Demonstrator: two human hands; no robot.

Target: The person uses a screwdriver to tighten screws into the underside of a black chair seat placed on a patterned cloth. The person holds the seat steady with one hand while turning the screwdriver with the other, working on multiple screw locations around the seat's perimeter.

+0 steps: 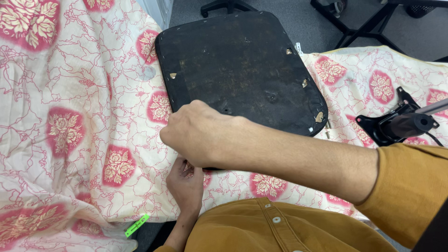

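Matt black seat pan (242, 65), floral cloth (70, 107)

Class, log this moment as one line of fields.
right hand: on seat board near edge | left hand: beneath it, on floral cloth | grip: unclear

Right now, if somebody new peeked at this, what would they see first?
Probably the big black seat base, lying underside up in the middle on a cream cloth with pink flowers. Next, the two hands at its near edge: the right hand reaches across in a fist on the base, and the left hand sits just below it at the base's edge. A black metal chair part lies off to the right.
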